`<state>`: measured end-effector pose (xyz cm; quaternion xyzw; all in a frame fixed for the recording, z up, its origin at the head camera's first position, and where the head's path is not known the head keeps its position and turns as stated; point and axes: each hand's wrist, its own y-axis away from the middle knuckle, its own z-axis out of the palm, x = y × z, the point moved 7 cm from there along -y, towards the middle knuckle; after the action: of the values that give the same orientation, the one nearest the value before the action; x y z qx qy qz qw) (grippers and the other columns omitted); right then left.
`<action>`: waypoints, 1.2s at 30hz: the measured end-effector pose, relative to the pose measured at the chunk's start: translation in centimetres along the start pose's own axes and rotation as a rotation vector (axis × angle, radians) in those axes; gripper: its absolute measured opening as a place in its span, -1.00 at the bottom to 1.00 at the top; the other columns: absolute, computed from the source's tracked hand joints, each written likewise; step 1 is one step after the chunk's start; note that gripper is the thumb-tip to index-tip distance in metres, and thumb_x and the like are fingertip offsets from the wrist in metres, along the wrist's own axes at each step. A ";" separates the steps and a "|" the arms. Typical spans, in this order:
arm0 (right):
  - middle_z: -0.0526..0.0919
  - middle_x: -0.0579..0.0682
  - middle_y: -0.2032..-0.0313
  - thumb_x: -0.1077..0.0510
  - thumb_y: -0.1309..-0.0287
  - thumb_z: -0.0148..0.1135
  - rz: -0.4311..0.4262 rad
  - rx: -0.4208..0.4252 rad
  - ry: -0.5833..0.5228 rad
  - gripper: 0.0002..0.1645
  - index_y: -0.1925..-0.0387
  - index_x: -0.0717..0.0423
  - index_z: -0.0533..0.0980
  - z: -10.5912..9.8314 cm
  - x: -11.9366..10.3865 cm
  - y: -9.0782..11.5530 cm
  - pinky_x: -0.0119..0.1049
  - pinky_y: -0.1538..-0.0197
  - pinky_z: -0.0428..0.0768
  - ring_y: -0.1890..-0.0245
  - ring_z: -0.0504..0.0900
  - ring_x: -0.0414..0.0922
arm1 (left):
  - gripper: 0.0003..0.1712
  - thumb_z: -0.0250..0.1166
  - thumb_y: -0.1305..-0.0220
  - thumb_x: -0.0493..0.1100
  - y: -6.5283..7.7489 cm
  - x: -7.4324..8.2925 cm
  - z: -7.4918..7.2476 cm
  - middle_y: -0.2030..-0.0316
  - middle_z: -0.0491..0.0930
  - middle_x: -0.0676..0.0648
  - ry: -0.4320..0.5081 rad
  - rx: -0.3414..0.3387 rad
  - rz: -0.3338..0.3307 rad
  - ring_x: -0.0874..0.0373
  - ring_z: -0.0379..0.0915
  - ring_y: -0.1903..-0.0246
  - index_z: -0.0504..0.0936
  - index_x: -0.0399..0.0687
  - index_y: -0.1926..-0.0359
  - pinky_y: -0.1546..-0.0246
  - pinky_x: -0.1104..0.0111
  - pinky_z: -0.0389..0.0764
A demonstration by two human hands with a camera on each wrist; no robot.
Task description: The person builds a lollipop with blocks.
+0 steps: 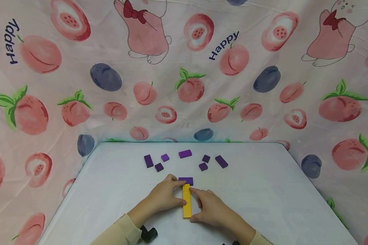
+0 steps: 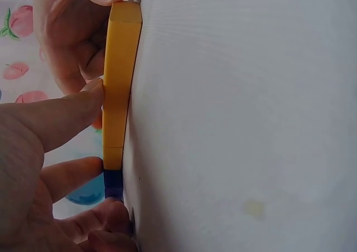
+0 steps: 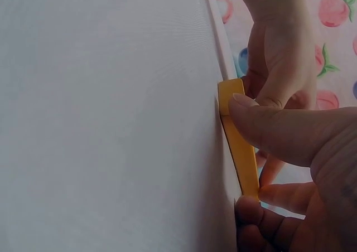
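Note:
In the head view a long yellow block (image 1: 187, 206) lies lengthwise on the table, with a short yellow block (image 1: 186, 187) at its far end. Crosswise beyond them is a purple block (image 1: 188, 179). My left hand (image 1: 164, 195) has its thumb against the long block's left side, and its index fingertip is where yellow meets purple. On the other side my right hand (image 1: 213, 208) sets its thumb at the near end and its index fingertip by the short block. Both thumbs show along the yellow row (image 2: 120, 68) in the left wrist view; the right thumb (image 3: 273, 124) partly covers it in the right wrist view.
Farther back lie several purple pieces: a long block (image 1: 185, 154) in the middle, one (image 1: 148, 161) at left, one (image 1: 221, 161) at right, and small cubes (image 1: 165, 157) between. A fruit-patterned cloth (image 1: 184, 112) stands behind the white table (image 1: 263, 190). A black object (image 1: 149, 234) sits by the left sleeve.

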<state>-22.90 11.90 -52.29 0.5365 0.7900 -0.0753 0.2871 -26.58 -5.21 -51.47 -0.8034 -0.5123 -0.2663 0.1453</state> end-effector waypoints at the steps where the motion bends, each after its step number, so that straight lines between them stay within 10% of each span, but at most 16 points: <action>1: 0.47 -0.21 0.42 -0.27 0.12 0.75 -0.001 0.001 0.001 0.24 -0.58 -0.11 0.38 0.0 0.0 0.0 -0.36 0.33 0.31 0.32 0.38 -0.22 | -0.14 0.65 -0.10 0.22 0.0 0.0 0.0 -0.17 0.55 -0.05 -0.001 0.000 0.001 0.11 0.56 0.01 0.65 0.13 -0.42 -0.11 0.09 0.69; 36: 0.58 -0.14 0.36 -0.12 -0.06 0.69 0.054 -0.013 -0.178 0.02 -0.50 0.04 0.46 -0.8 1.1 -0.6 -0.36 0.28 0.53 0.35 0.50 -0.16 | -0.13 0.67 -0.06 0.23 -0.1 -0.1 0.1 -0.18 0.56 -0.05 0.000 0.001 -0.027 0.07 0.57 -0.02 0.66 0.18 -0.40 -0.16 0.01 0.69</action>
<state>-24.03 12.87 -52.34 0.5468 0.7471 -0.1100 0.3616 -26.63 -5.21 -51.65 -0.7963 -0.5234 -0.2679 0.1418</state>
